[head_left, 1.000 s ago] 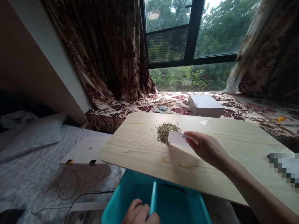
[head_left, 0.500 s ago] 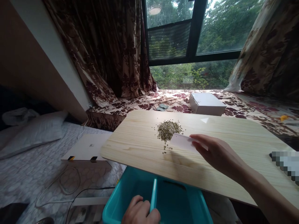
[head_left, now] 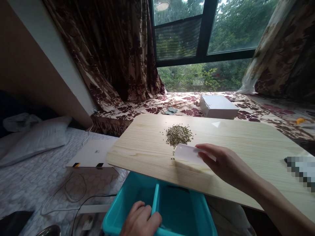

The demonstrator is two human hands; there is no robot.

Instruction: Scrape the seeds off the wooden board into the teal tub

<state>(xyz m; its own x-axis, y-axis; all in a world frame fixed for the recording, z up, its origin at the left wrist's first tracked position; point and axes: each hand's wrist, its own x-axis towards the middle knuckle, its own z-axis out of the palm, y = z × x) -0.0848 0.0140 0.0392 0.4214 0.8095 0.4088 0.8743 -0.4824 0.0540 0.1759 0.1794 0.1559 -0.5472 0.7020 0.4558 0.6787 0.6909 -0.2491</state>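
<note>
My right hand [head_left: 225, 165] is closed on a flat white plastic scraper [head_left: 186, 152], pinching its right end between thumb and fingers. The scraper is tilted over the wooden tabletop [head_left: 137, 147], just on the near side of a loose heap of small greenish grains [head_left: 177, 135], perhaps mung beans. A few stray grains lie by its left end. Below the table's front edge, my left hand [head_left: 141, 219] grips the divider of a teal plastic bin [head_left: 206, 209] with two compartments. Part of the bin is hidden under the tabletop.
A white box [head_left: 219, 106] and a small folded grey-green cloth [head_left: 171, 111] lie on the floral window seat. Left of the table, another white box [head_left: 93, 154] and looped cables rest on the bed [head_left: 49, 154]. A blurred-out object [head_left: 301, 170] lies at the table's right.
My right hand has drawn the scraper slightly left and toward me. The bin and my left hand on it have shifted a little left. The grain heap looks much the same.
</note>
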